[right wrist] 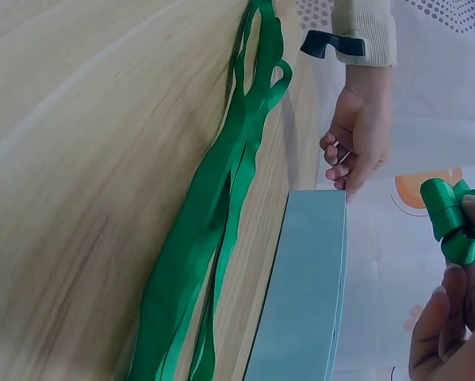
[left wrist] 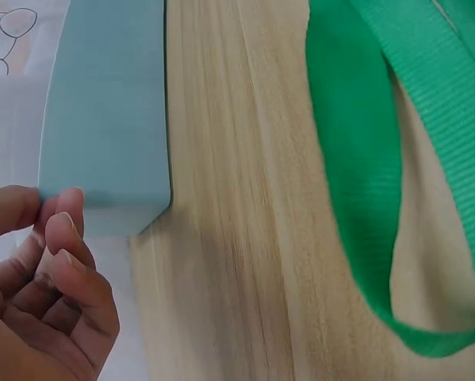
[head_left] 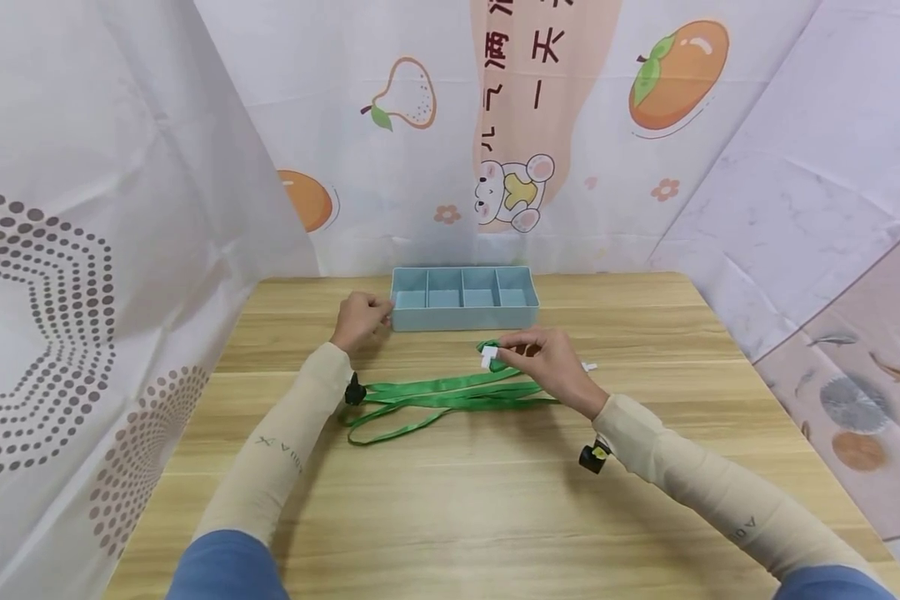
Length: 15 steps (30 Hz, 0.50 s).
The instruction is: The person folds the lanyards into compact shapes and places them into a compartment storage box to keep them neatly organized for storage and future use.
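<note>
On a wood-grain table [head_left: 450, 517], a blue-grey four-compartment organizer box [head_left: 461, 319] stands near the far edge, its compartments facing up toward you. Rigid and probably light, it looks apt to slide if nudged; a rim corner is the sensible hold. Green ribbon straps [head_left: 465, 403] stretch in loose lengths across the tabletop in front of it, soft, thin and likely to tangle or slip. Your left hand [head_left: 358, 318] pinches the box's left end at the corner, thumb and fingers together there. Your right hand [head_left: 551, 362], raised in front of the box, clamps a rolled green ribbon [right wrist: 443, 208] between thumb and fingers. The roll appears springy and liable to uncoil, best held across its outer wraps. Smallest in your grasp is a white plastic clip [head_left: 488, 357] beside the roll, seemingly stiff.
</note>
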{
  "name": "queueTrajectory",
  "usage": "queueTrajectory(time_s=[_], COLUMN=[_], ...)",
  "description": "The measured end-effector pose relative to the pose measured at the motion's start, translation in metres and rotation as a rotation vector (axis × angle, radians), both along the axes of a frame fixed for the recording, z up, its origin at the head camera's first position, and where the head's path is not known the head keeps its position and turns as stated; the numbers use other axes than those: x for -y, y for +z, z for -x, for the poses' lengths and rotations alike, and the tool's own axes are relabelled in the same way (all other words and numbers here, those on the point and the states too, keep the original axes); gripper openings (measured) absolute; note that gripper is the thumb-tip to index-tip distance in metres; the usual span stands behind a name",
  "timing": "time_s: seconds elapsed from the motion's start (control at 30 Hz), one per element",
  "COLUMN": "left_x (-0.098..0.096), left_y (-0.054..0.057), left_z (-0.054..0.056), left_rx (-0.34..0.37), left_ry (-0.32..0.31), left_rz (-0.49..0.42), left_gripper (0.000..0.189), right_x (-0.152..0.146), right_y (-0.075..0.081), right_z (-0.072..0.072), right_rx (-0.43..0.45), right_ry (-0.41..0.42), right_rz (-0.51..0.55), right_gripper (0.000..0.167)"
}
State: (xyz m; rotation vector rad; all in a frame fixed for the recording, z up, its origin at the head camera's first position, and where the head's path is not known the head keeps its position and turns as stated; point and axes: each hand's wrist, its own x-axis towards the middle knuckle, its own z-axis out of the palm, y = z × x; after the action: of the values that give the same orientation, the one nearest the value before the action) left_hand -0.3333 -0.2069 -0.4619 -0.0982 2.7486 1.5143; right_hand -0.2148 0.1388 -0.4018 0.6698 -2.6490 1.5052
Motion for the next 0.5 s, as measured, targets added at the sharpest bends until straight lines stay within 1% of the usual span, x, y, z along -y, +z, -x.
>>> queueTrajectory(time_s=[0.03, 0.1, 0.17, 0.37, 0.5], left_x=[0.0, 0.0, 0.0, 0.001, 0.002], left_y=[0.0, 0.001, 0.002, 0.003, 0.003], left_z=[0.0, 0.0, 0.0, -0.001, -0.001], left_rx=[0.011, 0.022, 0.034, 0.066, 0.082], left_ry=[0.003, 0.008, 0.005, 0.003, -0.008], left_rz=[-0.017, -0.031, -0.044, -0.079, -0.098], left_gripper=[0.032, 0.031, 0.031, 0.028, 0.03], right_x=[0.0, -0.002, -0.003, -0.003, -0.003], right_y=[0.0, -0.008, -0.01, -0.007, -0.004], right_z=[0.0, 0.007, 0.009, 0.013, 0.019], right_rx=[-0.004, -0.012, -0.016, -0.007, -0.037], right_ry=[-0.001, -0.001, 0.0, 0.018, 0.022], right_rz=[-0.003, -0.002, 0.001, 0.043, 0.056], right_gripper=[0.014, 0.015, 0.016, 0.016, 0.015])
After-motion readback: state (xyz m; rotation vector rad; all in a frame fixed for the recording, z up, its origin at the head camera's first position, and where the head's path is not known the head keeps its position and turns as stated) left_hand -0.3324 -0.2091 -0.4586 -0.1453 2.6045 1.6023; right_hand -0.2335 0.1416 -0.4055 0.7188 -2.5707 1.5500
